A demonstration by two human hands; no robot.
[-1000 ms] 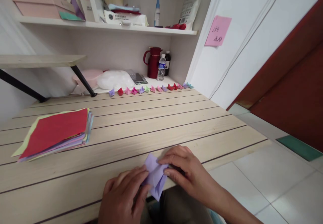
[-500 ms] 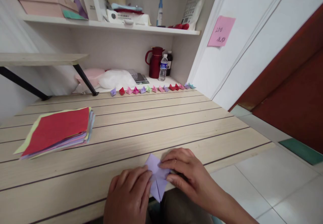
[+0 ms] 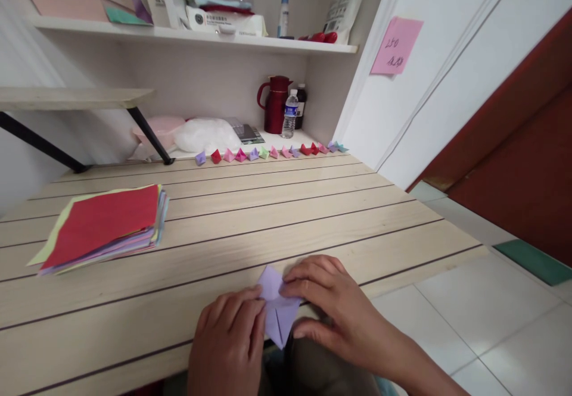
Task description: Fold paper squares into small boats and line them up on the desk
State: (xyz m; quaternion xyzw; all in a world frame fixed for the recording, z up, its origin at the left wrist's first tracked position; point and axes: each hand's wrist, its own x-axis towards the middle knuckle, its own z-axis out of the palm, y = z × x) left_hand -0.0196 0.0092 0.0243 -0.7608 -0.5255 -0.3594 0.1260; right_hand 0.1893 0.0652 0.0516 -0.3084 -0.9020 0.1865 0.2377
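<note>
A folded lilac paper piece (image 3: 276, 309) lies at the near edge of the wooden table (image 3: 250, 223), its point hanging over the edge. My left hand (image 3: 230, 342) presses its fingers down on the paper's left side. My right hand (image 3: 328, 306) pinches the paper's right side, fingertips on top and thumb below. A row of several small folded paper shapes (image 3: 268, 153) in red, pink, purple and green lines the table's far edge.
A stack of coloured paper sheets (image 3: 105, 226), red on top, lies at the left of the table. Behind are a dark red jug (image 3: 273, 104), a water bottle (image 3: 289, 114), a white bag (image 3: 206, 135) and a shelf (image 3: 192, 37) with boxes. A pink note (image 3: 395, 46) hangs on the white door at right.
Both hands stayed on the lilac paper and pressed it flatter against the table edge. The view shifted slightly.
</note>
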